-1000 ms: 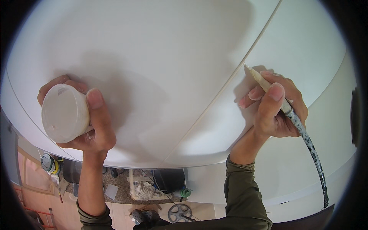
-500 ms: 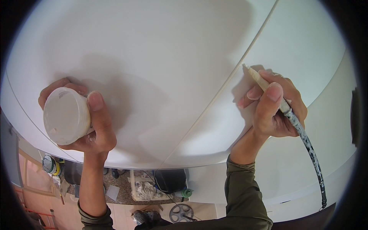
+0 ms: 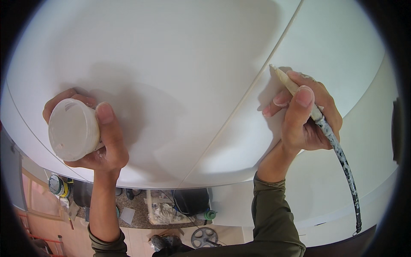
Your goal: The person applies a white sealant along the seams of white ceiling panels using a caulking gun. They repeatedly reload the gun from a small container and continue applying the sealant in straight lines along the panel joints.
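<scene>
My left hand [image 3: 112, 139] is closed around a round plastic cup [image 3: 72, 130] with a whitish surface, its thumb pressed along the near side. On the right, my right hand [image 3: 310, 113] grips a slim paintbrush [image 3: 342, 158]. Its long curved handle is dark and spattered with white, and its pale bristles come to a point. That tip is close beside a thin raised seam [image 3: 235, 109] running diagonally across a white panel [image 3: 171, 77]. Whether the bristles touch the panel I cannot tell. Pale smears show on the fingers of my right hand.
Below the panel's edge lies a speckled countertop [image 3: 141, 218] holding a shallow tray [image 3: 162, 212] with a crumpled cloth, a black container [image 3: 190, 201], a green-capped bottle [image 3: 209, 215] and a tin [image 3: 58, 185]. An orange-red metal frame [image 3: 49, 240] stands at lower left.
My right hand and the brush tip have shifted slightly farther up along the seam. My left hand keeps the cup in nearly the same place.
</scene>
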Action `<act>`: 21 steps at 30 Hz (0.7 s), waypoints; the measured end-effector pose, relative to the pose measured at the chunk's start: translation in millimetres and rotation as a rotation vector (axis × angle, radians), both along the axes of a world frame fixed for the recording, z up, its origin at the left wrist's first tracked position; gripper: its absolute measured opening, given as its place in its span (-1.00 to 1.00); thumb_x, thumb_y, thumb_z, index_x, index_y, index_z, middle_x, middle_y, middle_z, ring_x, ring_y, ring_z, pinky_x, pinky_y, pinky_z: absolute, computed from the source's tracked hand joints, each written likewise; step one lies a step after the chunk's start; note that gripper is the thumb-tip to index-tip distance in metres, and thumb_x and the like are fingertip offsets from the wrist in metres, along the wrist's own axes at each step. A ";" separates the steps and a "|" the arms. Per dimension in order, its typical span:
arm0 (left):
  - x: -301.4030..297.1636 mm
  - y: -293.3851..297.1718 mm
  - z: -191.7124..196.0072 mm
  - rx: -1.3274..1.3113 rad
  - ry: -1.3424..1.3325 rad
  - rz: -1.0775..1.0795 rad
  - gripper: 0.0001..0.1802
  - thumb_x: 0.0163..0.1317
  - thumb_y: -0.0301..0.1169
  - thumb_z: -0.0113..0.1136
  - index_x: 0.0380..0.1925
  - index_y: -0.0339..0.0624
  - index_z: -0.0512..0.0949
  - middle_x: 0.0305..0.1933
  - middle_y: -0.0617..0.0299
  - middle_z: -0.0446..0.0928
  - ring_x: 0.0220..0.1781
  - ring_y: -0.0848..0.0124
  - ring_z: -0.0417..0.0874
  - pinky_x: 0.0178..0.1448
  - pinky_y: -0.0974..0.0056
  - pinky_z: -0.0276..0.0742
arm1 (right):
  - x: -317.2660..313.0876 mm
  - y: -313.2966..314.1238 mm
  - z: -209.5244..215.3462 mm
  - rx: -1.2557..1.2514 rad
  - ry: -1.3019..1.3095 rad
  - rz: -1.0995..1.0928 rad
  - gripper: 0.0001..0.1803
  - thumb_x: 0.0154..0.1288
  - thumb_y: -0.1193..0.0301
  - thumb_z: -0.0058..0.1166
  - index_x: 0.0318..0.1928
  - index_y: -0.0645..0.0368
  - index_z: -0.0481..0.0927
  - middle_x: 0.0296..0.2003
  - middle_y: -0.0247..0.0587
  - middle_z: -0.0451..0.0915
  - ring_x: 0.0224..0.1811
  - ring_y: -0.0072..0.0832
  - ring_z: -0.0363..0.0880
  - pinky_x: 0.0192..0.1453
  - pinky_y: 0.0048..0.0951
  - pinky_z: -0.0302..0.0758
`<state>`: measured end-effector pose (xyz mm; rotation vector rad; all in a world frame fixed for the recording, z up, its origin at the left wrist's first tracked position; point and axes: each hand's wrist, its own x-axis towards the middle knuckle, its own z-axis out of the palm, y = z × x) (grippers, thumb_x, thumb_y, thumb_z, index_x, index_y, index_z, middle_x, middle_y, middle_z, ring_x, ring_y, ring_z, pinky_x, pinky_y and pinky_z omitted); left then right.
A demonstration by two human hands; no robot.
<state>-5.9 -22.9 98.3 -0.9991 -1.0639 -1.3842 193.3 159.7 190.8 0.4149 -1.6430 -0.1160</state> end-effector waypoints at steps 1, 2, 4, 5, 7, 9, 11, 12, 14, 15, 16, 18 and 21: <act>0.1 -1.0 0.0 -0.009 0.003 0.003 -0.84 0.09 -0.51 0.29 -0.41 -0.32 0.48 -0.29 0.08 0.41 -0.41 0.38 0.43 -0.41 0.37 0.25 | -0.5 0.5 1.2 0.021 0.001 0.003 -0.71 0.42 0.34 0.11 -0.33 0.37 0.63 -0.73 -0.17 0.56 -0.80 -0.48 0.51 -0.38 -0.37 0.63; -0.2 -0.8 -0.2 -0.005 0.000 0.000 -0.84 0.09 -0.51 0.29 -0.41 -0.32 0.48 -0.29 0.09 0.41 -0.41 0.38 0.43 -0.41 0.37 0.25 | -0.5 0.9 1.9 0.043 0.001 0.004 -0.70 0.42 0.34 0.10 -0.33 0.37 0.63 -0.73 -0.17 0.56 -0.80 -0.48 0.51 -0.38 -0.37 0.63; -0.7 0.0 -0.7 0.003 -0.006 -0.004 -0.84 0.09 -0.52 0.29 -0.41 -0.31 0.48 -0.30 0.09 0.41 -0.41 0.39 0.43 -0.41 0.37 0.25 | 0.8 0.4 1.5 0.027 -0.008 -0.010 -0.71 0.43 0.34 0.10 -0.33 0.37 0.63 -0.72 -0.18 0.56 -0.80 -0.48 0.51 -0.41 -0.38 0.63; -0.3 0.3 -0.6 0.005 -0.009 -0.002 -0.84 0.09 -0.52 0.29 -0.41 -0.32 0.48 -0.30 0.09 0.41 -0.41 0.38 0.43 -0.41 0.37 0.25 | 1.3 0.1 0.9 0.019 -0.013 -0.016 -0.71 0.43 0.35 0.10 -0.33 0.36 0.63 -0.72 -0.18 0.56 -0.80 -0.48 0.51 -0.43 -0.38 0.63; 0.8 0.8 -0.2 0.010 -0.015 0.000 -0.84 0.08 -0.52 0.29 -0.41 -0.32 0.48 -0.30 0.09 0.41 -0.41 0.38 0.43 -0.41 0.37 0.25 | 2.4 -0.1 -0.6 -0.014 -0.036 0.004 -0.72 0.42 0.35 0.11 -0.34 0.36 0.63 -0.72 -0.18 0.56 -0.80 -0.48 0.51 -0.48 -0.41 0.61; 0.6 0.5 -0.6 0.006 -0.017 0.002 -0.84 0.08 -0.52 0.29 -0.41 -0.32 0.48 -0.30 0.09 0.41 -0.41 0.38 0.43 -0.41 0.37 0.25 | 1.5 1.6 -1.2 -0.008 -0.036 0.027 -0.72 0.41 0.36 0.12 -0.35 0.35 0.62 -0.72 -0.19 0.56 -0.80 -0.48 0.51 -0.54 -0.45 0.59; 0.9 0.1 -0.7 0.003 -0.021 0.009 -0.84 0.09 -0.51 0.29 -0.41 -0.33 0.48 -0.30 0.08 0.41 -0.41 0.38 0.43 -0.41 0.37 0.25 | -1.7 5.5 -0.4 0.036 -0.012 0.054 -0.73 0.40 0.36 0.14 -0.37 0.34 0.62 -0.72 -0.20 0.56 -0.81 -0.48 0.50 -0.60 -0.49 0.54; 1.3 -0.3 -0.6 0.001 -0.024 0.014 -0.84 0.09 -0.51 0.29 -0.41 -0.33 0.48 -0.30 0.08 0.41 -0.41 0.38 0.43 -0.41 0.37 0.25 | -1.6 4.2 -0.8 0.027 -0.003 0.039 -0.73 0.40 0.36 0.14 -0.37 0.34 0.61 -0.73 -0.20 0.56 -0.81 -0.48 0.50 -0.61 -0.50 0.54; 1.3 -0.6 -0.7 0.000 -0.024 0.022 -0.84 0.09 -0.51 0.28 -0.41 -0.33 0.48 -0.30 0.08 0.41 -0.41 0.38 0.43 -0.41 0.37 0.26 | -0.9 0.4 -1.8 0.009 0.015 0.008 -0.73 0.40 0.36 0.13 -0.39 0.33 0.61 -0.73 -0.22 0.55 -0.81 -0.49 0.50 -0.62 -0.51 0.53; 0.8 -0.5 -1.1 0.001 -0.021 0.024 -0.84 0.09 -0.51 0.28 -0.41 -0.33 0.48 -0.30 0.08 0.41 -0.41 0.37 0.43 -0.41 0.37 0.26 | -1.0 0.8 -1.4 0.019 0.010 0.012 -0.73 0.40 0.37 0.13 -0.39 0.32 0.61 -0.73 -0.22 0.55 -0.81 -0.49 0.50 -0.60 -0.50 0.53; 0.5 -0.6 -1.3 0.002 -0.019 0.026 -0.84 0.09 -0.51 0.28 -0.41 -0.33 0.48 -0.30 0.08 0.41 -0.41 0.37 0.43 -0.41 0.37 0.26 | -1.1 1.6 -0.6 0.028 0.004 0.016 -0.73 0.41 0.37 0.13 -0.39 0.32 0.61 -0.73 -0.22 0.55 -0.81 -0.50 0.50 -0.59 -0.50 0.54; 1.6 0.0 -0.3 -0.007 -0.018 0.028 -0.84 0.09 -0.50 0.28 -0.41 -0.33 0.48 -0.29 0.07 0.41 -0.41 0.37 0.44 -0.41 0.37 0.27 | 2.0 2.4 0.0 0.025 -0.016 0.000 -0.74 0.41 0.37 0.12 -0.39 0.31 0.61 -0.73 -0.23 0.55 -0.81 -0.50 0.50 -0.56 -0.49 0.56; 1.3 0.5 -1.2 -0.003 -0.018 0.026 -0.83 0.10 -0.49 0.28 -0.41 -0.34 0.48 -0.28 0.08 0.41 -0.40 0.38 0.44 -0.40 0.37 0.29 | 4.7 1.1 -2.1 0.019 -0.029 -0.029 -0.74 0.41 0.38 0.11 -0.40 0.30 0.61 -0.73 -0.23 0.56 -0.80 -0.50 0.51 -0.50 -0.46 0.59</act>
